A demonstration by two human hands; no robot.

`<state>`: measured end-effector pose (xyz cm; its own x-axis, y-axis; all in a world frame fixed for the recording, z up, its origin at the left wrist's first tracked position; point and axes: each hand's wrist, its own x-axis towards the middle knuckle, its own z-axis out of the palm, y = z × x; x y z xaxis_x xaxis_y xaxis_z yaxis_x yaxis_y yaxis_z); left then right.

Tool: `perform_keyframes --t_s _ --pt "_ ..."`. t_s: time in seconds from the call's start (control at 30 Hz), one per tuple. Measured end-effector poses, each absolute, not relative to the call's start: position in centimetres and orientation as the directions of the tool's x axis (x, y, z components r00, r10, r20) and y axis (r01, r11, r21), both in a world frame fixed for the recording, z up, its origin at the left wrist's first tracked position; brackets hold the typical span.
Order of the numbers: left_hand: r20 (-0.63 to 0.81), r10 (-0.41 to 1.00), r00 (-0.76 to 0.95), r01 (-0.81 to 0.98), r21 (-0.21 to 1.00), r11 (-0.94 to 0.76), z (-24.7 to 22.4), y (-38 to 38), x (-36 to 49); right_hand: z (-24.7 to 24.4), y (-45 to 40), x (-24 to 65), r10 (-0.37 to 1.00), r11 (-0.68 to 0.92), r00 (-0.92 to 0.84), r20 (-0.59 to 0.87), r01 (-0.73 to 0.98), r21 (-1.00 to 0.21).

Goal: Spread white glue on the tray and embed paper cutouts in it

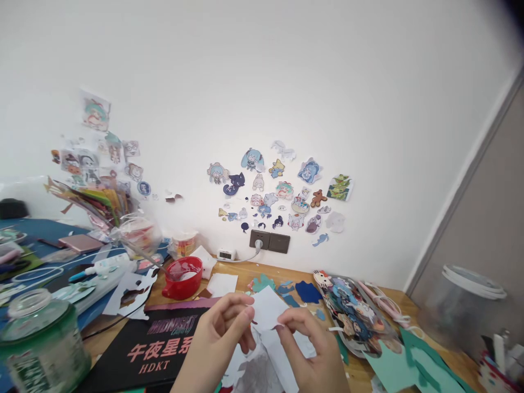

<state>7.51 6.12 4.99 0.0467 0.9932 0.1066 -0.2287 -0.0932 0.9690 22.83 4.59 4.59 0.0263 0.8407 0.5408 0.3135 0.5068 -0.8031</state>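
A small piece of white paper [268,307] is held up between both hands, near the bottom centre. My left hand [229,322] pinches its left edge with thumb and fingers. On the right side, the thumb and index finger of my right hand [303,341] close on its lower right corner. Beneath the hands lie more white and greyish paper pieces [260,371], partly covered by the fingers. A black sheet with pink lettering [151,349] is left of my left hand.
A red bowl [184,281] stands at centre left, a green jar [41,344] at the front left. A tray of cutouts [352,311] and green paper [397,365] lie right. Behind are a socket [270,241] and wall stickers [284,190].
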Motion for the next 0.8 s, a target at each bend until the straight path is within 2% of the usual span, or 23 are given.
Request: perform_keyframes --t_s 0.13,0.4,0.8 --pt "0.127 0.991 0.050 -0.248 0.962 -0.111 4.55 6.28 7.38 4.29 4.80 22.95 0.799 0.556 0.004 0.601 0.377 -0.741" --pt "0.154 0.988 0.010 -0.288 0.947 -0.145 4.77 6.12 7.28 4.44 4.53 22.59 0.830 0.518 0.038 0.557 0.318 -0.794" --pt "0.145 0.989 -0.029 -0.266 0.953 -0.147 4.72 6.00 7.11 4.86 4.30 22.51 0.887 0.426 0.036 0.461 0.326 -0.844"
